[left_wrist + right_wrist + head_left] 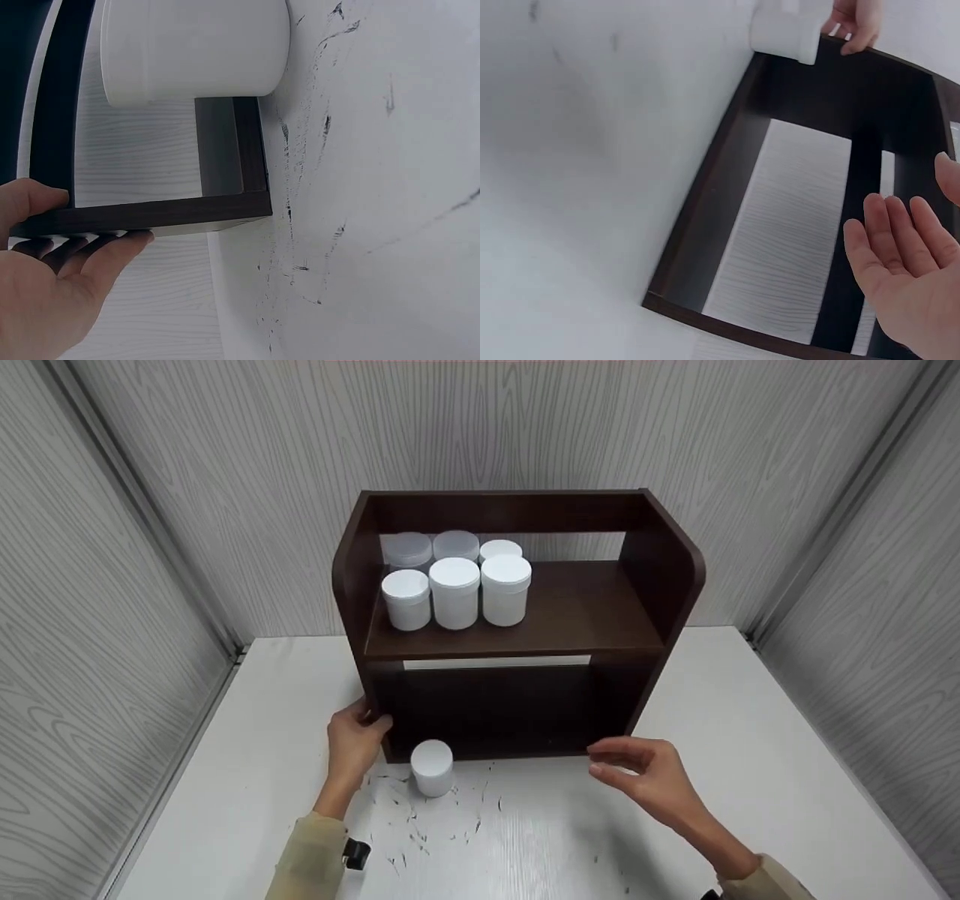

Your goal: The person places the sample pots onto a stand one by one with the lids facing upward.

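A dark brown two-tier shelf [585,611] stands on the white table. My left hand [354,744] grips the edge of its left side panel [150,215], thumb on one face and fingers on the other in the left wrist view. Close by that hand, a white lidded jar [432,769] stands upright on the table before the lower tier. My right hand [660,781] hovers by the shelf's lower right front corner. Its fingers [885,236] are relaxed and slightly bent, with nothing between them and the thumb.
On the upper tier, several jars stand in two rows at the left: white-lidded ones in front [455,594], and behind them two greyish translucent-topped jars [456,544] and a white one. Dark scuff marks streak the table [300,641]. Grey wood-grain walls [847,525] surround it.
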Demonstrator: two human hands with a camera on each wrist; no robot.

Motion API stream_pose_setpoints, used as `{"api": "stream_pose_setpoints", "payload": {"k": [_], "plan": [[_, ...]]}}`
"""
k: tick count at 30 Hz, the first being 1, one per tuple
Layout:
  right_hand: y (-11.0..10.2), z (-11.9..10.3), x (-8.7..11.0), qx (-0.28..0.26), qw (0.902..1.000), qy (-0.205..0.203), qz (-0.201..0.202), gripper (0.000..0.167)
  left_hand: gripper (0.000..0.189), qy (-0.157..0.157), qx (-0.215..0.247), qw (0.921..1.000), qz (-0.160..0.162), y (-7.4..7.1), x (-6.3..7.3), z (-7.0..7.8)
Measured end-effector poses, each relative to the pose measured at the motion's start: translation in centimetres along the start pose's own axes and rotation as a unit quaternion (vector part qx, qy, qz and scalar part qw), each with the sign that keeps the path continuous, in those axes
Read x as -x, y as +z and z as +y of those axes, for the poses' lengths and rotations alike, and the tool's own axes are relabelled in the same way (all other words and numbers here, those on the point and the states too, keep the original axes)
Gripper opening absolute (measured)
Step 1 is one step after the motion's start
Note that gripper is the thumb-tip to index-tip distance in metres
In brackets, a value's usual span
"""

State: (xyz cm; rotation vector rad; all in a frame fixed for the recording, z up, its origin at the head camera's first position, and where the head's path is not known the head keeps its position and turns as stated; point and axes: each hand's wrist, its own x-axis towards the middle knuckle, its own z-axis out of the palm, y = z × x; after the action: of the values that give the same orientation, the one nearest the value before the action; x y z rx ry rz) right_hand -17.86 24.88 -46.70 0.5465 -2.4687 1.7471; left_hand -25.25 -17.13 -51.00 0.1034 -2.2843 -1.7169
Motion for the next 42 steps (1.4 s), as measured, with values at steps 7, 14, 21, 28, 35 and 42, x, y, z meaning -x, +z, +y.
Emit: {"api": "stream_pose_setpoints", "payload": {"k": [7,14,21,28,35,42], "plan": [[0.4,1.8,1.1,0.006,0.9985,0.054,-0.007,0.023,0.051,-0.001,0.004,1.0,0.003,0.0,0.0,0.2],[0.9,3.0,2.1,0.01,0.9966,0.078,-0.022,0.023,0.051,-0.001,0.01,0.9999,0.001,0.0,0.0,0.1],[1.6,3.9,2.7,0.013,0.9968,0.071,-0.034,0.023,0.052,0.001,0.0,1.0,0.0,-0.1,0.0,0.1],[2.1,4.5,3.1,0.033,0.995,0.077,-0.053,0.026,0.055,0.008,-0.004,0.9999,-0.008,-0.1,-0.1,0.0],[2.3,4.8,3.2,0.017,0.994,0.093,-0.055,0.026,0.054,0.009,-0.005,0.9999,-0.008,-0.2,-0.1,0.0],[2.7,4.8,3.3,0.013,0.9942,0.091,-0.057,0.025,0.054,0.006,-0.002,1.0,-0.004,-0.1,-0.1,0.0]]}}
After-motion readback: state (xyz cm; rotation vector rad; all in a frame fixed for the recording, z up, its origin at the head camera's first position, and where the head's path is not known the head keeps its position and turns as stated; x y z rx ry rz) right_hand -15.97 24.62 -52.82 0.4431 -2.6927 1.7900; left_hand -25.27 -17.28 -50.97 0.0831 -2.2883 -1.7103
